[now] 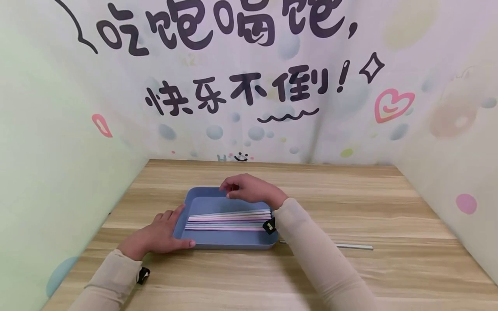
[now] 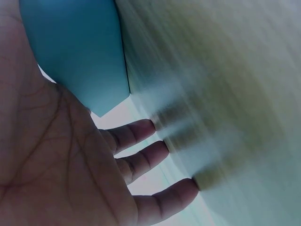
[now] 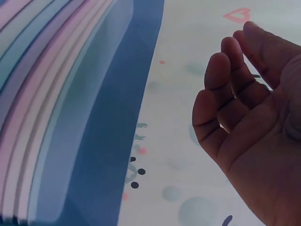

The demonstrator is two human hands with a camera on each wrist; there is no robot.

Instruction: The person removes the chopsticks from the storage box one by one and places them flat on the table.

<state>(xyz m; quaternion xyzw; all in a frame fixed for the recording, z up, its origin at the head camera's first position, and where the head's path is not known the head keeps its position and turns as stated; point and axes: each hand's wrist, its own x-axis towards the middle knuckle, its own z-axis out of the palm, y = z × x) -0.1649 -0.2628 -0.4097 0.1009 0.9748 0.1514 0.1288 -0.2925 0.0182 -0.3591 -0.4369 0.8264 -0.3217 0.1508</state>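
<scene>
A blue rectangular tray [image 1: 227, 245] sits on the table, bearing a row of long, thin pastel strips [image 1: 229, 219] in pink, purple, blue and white. My left hand [image 1: 161, 235] rests against the tray's left end, thumb along the front rim. In the left wrist view, its spread fingers [image 2: 143, 157] reach down to the tabletop beside the tray's corner. Over the tray's back rim hovers my right hand [image 1: 249, 189], its fingers [image 3: 218, 70] loosely bent and holding nothing. The right wrist partly covers the strips' right ends.
One pale strip [image 1: 355, 246] lies on the wooden table [image 1: 350, 198] to the right of the tray, partly hidden under my right forearm. A printed cloth wall [image 1: 218, 142] stands behind the table, with pale side walls at left and right.
</scene>
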